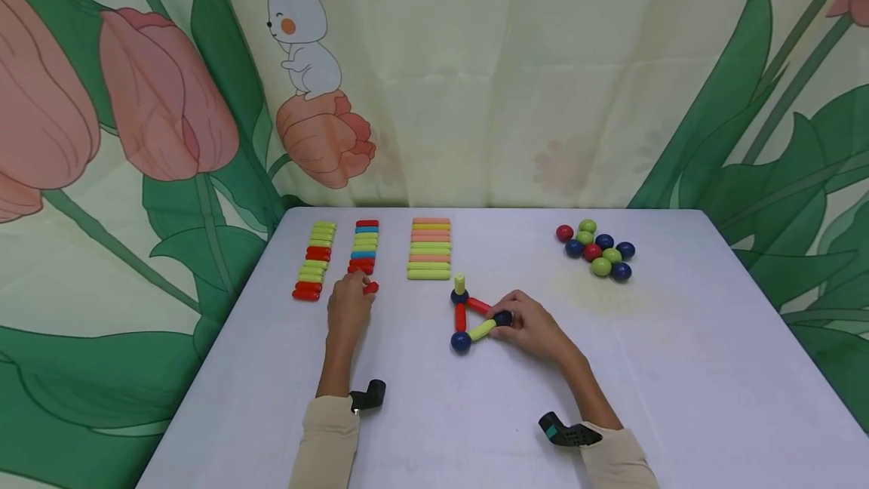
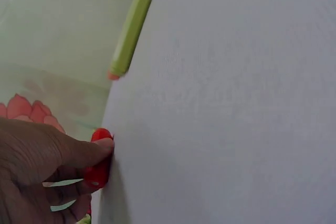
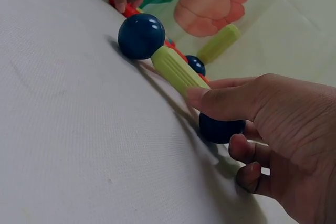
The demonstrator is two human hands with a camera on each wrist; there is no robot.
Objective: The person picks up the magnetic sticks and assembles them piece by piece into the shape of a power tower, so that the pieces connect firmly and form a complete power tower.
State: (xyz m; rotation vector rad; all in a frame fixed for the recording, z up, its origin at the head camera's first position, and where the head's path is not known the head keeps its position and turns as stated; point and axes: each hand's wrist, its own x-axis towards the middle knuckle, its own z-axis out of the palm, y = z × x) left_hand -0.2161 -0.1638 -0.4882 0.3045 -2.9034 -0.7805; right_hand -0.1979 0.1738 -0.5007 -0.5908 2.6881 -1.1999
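My left hand (image 1: 349, 306) pinches a short red rod (image 2: 100, 169) between thumb and fingers, at the near end of the middle-left column of short rods (image 1: 366, 242). My right hand (image 1: 532, 327) grips a triangle of rods and balls at its right corner. Its thumb lies on the yellow-green rod (image 3: 176, 69) and its fingers are around the dark blue ball (image 3: 220, 128). Two red rods form the other sides, with dark blue balls at the near corner (image 1: 461, 342) and the far corner (image 1: 459, 296). A yellow-green rod (image 1: 460, 283) stands up from the far ball.
Farther left lies a column of short red and yellow-green rods (image 1: 311, 265). Longer rods (image 1: 429, 247) in yellow-green, pink and yellow lie behind the triangle. Several red, green and dark blue balls (image 1: 600, 266) cluster at the back right. A printed curtain (image 1: 475, 96) hangs behind the white table (image 1: 679, 368).
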